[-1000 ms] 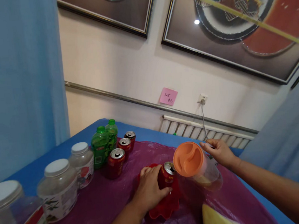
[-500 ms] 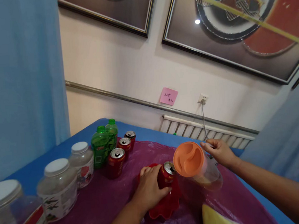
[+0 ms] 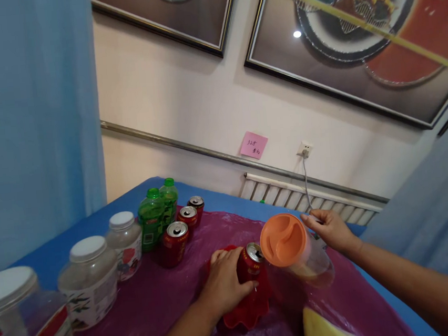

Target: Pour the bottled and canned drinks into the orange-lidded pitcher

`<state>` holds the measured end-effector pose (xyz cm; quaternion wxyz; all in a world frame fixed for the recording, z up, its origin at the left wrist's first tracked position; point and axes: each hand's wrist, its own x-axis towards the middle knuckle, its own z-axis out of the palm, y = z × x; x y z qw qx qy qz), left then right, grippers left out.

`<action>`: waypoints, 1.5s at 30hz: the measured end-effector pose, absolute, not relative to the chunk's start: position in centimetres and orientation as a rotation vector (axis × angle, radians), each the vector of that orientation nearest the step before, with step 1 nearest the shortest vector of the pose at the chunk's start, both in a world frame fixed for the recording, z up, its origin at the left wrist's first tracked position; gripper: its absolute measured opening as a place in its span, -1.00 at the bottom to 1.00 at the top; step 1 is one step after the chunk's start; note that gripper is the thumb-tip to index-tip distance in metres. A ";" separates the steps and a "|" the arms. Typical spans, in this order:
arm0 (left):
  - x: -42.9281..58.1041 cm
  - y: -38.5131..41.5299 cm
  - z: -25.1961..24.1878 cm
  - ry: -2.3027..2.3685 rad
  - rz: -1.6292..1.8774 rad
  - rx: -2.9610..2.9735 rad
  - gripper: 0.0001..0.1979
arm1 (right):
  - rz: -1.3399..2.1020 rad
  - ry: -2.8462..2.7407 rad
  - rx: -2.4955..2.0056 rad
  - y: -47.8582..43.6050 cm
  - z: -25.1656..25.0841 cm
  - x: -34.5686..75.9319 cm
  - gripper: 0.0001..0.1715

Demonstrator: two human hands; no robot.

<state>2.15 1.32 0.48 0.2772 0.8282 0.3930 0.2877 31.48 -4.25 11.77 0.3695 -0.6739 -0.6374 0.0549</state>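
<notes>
My left hand [image 3: 227, 282] is wrapped round a red can [image 3: 250, 263] that stands in a red scalloped dish [image 3: 246, 312]. By its handle, my right hand [image 3: 329, 226] grips a clear pitcher [image 3: 315, 270] with an orange lid [image 3: 283, 240]. The pitcher is tilted toward the can, its lid beside the can's top, and some liquid shows inside. Whether liquid is flowing between lid and can cannot be made out. The handle is mostly hidden by my right fingers.
Several red cans [image 3: 175, 244], green bottles [image 3: 151, 220] and white-lidded jars [image 3: 90, 281] line the left of the purple-covered table [image 3: 143, 313]. A yellow object [image 3: 329, 329] lies at the near edge. Behind are a radiator [image 3: 290, 196] and a wall.
The view has shifted very slightly, moving the jars and bottles a little to the right. Both hands, the can and the pitcher keep nearly the same position.
</notes>
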 end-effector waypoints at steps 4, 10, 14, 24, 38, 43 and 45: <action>2.2 1.3 0.3 1.066 0.771 2.229 -0.22 | 0.145 -1.634 -1.726 -4.2 11.8 31.5 -0.36; 2.1 1.3 0.3 1.062 0.780 2.228 -0.22 | 0.139 -1.626 -1.726 -4.3 11.9 31.4 -0.37; 2.1 1.3 0.4 1.050 0.779 2.213 -0.24 | 0.134 -1.628 -1.724 -4.3 11.9 31.3 -0.37; 2.1 1.4 0.0 1.036 0.814 2.226 -0.22 | 0.154 -1.621 -1.735 -4.4 12.0 31.3 -0.38; 2.1 1.3 -0.1 1.017 0.826 2.234 -0.22 | 0.143 -1.621 -1.721 -4.5 11.9 31.5 -0.38; 2.1 1.3 0.0 1.019 0.812 2.227 -0.23 | 0.157 -1.623 -1.715 -4.6 11.8 31.6 -0.38; 2.1 1.3 0.0 1.021 0.803 2.223 -0.23 | 0.160 -1.621 -1.715 -4.6 11.7 31.6 -0.39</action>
